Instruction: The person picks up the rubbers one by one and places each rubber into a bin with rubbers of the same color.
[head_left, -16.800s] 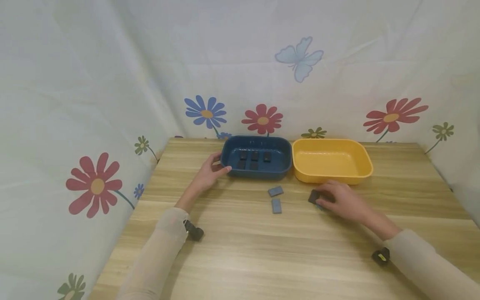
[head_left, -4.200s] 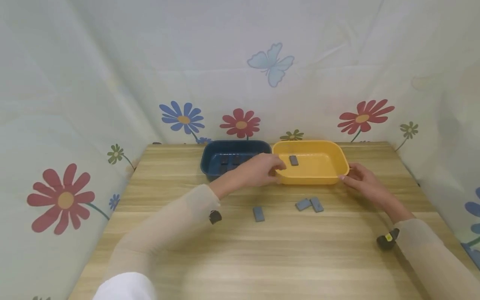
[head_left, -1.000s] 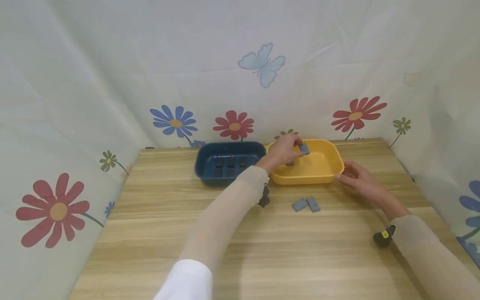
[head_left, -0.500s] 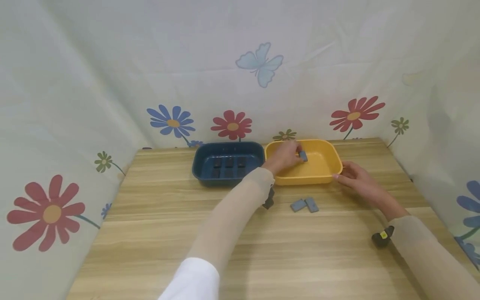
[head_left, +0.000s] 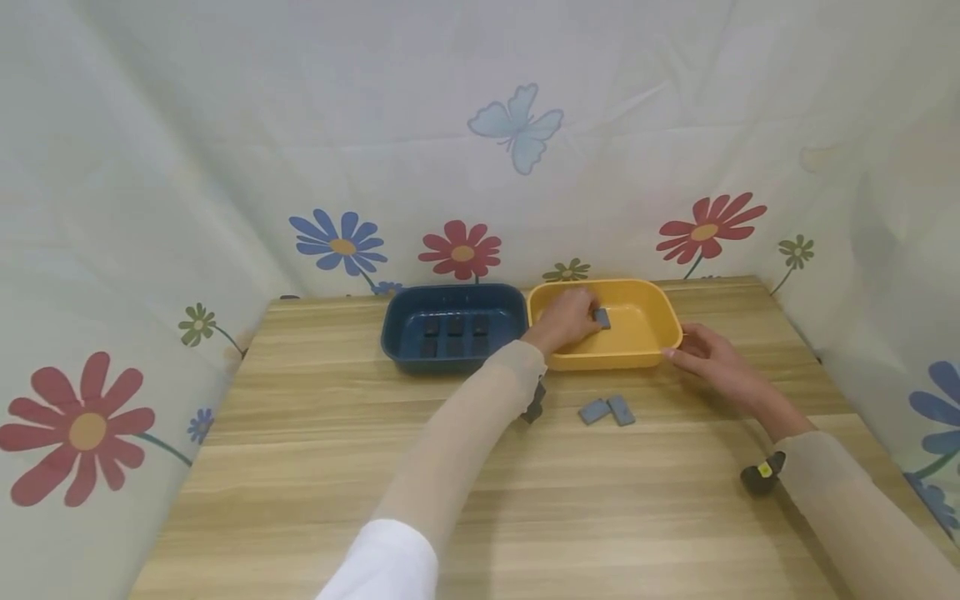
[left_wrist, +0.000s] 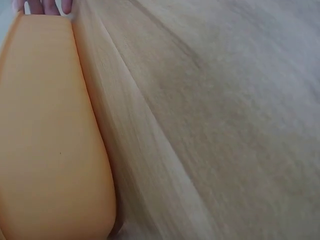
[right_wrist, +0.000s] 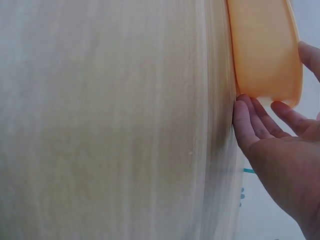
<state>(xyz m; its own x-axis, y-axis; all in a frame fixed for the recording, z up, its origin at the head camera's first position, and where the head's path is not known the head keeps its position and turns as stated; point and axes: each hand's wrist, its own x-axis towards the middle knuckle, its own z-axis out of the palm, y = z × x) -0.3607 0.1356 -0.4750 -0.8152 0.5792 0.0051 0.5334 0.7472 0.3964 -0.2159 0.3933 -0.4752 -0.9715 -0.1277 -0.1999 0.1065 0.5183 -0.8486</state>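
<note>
In the head view my left hand [head_left: 568, 318] reaches into the yellow container [head_left: 641, 360], pinching a small grey rectangular tile [head_left: 602, 318] between thumb and fingertips, low over the container floor. My right hand [head_left: 712, 358] rests at the container's right end. The right wrist view shows this hand's nearly straight fingers [right_wrist: 245, 125] touching the end wall, with the thumb at the side. Two grey tiles [head_left: 595, 411] lie on the table in front of the container. In the left wrist view, the yellow wall [left_wrist: 55, 125] fills the left side; the held tile is hidden there.
A dark blue container [head_left: 455, 365] stands directly left of the yellow one, with several black tiles [head_left: 455, 326] in rows inside. Both stand on a wood-grain table [head_left: 637, 508] near its back edge, before a flowered cloth [head_left: 637, 167].
Over the last several seconds the left hand took the left grey tile off the table and carried it into the yellow container. Within the last second it lowered the tile. The right hand stayed.
</note>
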